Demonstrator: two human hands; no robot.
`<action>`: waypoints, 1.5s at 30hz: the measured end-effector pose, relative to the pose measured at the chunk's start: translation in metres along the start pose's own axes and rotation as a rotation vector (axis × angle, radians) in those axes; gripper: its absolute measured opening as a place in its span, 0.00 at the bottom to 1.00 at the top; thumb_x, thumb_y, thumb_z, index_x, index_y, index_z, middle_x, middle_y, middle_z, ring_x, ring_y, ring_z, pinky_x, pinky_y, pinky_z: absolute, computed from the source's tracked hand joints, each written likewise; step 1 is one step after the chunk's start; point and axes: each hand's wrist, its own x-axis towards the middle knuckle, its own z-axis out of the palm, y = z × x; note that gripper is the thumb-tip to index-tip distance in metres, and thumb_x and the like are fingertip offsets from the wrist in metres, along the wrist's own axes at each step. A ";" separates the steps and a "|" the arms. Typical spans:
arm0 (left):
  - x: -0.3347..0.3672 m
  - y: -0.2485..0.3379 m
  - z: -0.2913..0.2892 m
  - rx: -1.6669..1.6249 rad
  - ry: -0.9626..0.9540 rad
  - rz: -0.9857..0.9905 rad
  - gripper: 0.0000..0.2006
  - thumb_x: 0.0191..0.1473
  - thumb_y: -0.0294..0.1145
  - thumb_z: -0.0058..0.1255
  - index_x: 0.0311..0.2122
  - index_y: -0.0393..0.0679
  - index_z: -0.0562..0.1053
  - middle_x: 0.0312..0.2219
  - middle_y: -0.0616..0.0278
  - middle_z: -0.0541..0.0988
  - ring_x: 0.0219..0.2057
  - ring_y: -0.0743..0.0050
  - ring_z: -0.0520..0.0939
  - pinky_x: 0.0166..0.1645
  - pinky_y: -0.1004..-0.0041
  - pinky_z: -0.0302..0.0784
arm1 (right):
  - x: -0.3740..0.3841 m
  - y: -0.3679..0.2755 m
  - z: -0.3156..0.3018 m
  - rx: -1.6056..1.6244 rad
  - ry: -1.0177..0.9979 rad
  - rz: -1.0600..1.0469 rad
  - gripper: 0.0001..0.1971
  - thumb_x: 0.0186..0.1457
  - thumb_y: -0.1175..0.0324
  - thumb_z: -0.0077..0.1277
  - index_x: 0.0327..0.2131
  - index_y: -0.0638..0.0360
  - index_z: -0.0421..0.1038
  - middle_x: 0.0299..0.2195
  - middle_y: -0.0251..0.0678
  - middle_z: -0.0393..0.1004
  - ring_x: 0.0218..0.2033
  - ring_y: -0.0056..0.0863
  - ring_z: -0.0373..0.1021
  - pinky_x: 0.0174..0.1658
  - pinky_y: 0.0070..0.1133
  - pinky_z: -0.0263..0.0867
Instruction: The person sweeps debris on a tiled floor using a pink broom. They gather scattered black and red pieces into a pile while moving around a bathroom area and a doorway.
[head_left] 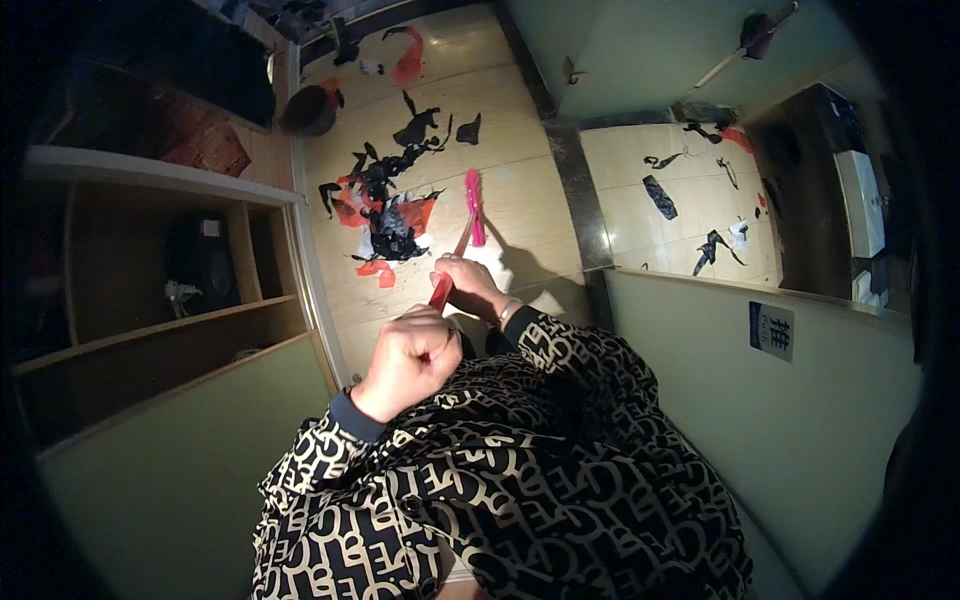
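Note:
Both of my hands are wrapped round the red handle of a broom with bright pink bristles. My left hand is closed at the upper end of the handle, close to my body. Further down the shaft, my right hand grips it too. The bristles rest on the pale tiled floor. To their left lies a heap of black and red scraps, which look like torn plastic; the bristles are apart from it.
Open wooden shelves stand on the left, a dark bucket at the far left. Green-tinted panels flank me on the right. Beyond a dark floor strip, more black scraps lie on tiles. A red scrap lies farther off.

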 end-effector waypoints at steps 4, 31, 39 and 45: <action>0.012 -0.002 0.007 -0.179 -0.008 -0.021 0.19 0.44 0.14 0.49 0.14 0.37 0.53 0.11 0.62 0.57 0.14 0.67 0.59 0.23 0.71 0.59 | -0.019 0.020 -0.038 -0.217 0.091 0.082 0.05 0.50 0.68 0.46 0.30 0.55 0.71 0.33 0.39 0.73 0.36 0.42 0.72 0.36 0.34 0.68; 0.238 -0.109 -0.086 -0.141 -0.047 0.079 0.13 0.41 0.17 0.53 0.15 0.37 0.61 0.14 0.54 0.64 0.17 0.57 0.68 0.23 0.68 0.62 | 0.205 0.041 -0.126 -0.236 0.193 0.186 0.08 0.50 0.65 0.52 0.29 0.58 0.71 0.30 0.45 0.73 0.33 0.48 0.71 0.36 0.37 0.67; 0.250 -0.228 -0.020 -0.271 0.000 -0.246 0.10 0.46 0.25 0.54 0.20 0.35 0.67 0.15 0.56 0.66 0.17 0.72 0.67 0.24 0.73 0.64 | 0.201 0.179 -0.138 -0.474 0.082 0.321 0.10 0.49 0.64 0.53 0.29 0.60 0.71 0.31 0.46 0.72 0.34 0.49 0.70 0.36 0.38 0.67; 0.262 -0.199 -0.086 -0.125 0.116 -0.356 0.13 0.43 0.18 0.51 0.15 0.35 0.59 0.12 0.62 0.59 0.16 0.80 0.60 0.20 0.75 0.56 | 0.278 0.094 -0.105 -0.161 0.079 0.303 0.11 0.47 0.63 0.53 0.31 0.61 0.71 0.33 0.50 0.72 0.37 0.51 0.70 0.38 0.38 0.66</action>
